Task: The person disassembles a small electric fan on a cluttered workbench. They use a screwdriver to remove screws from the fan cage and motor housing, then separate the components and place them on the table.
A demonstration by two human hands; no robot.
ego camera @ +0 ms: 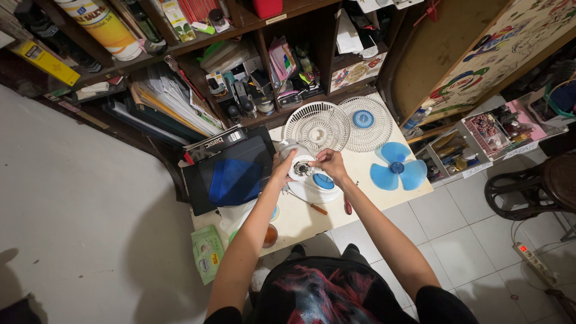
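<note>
The left hand (282, 165) grips the white fan motor housing (300, 170) from its left side. The right hand (329, 163) comes from the right, fingers pinched together over the motor's centre, just touching it

Both arms extended forward, forearms bare, converging. Left hand (282, 164) raised, fingers curled in grip. Right hand (329, 162) close beside, fingertips pinched, wrist bent slightly inward. Hands near, not touching.

Looks like a cramped home repair corner: cluttered dark wooden shelves (198, 66) at 12 o'clock, white tiled floor (474, 240) at 4 o'clock.
</note>
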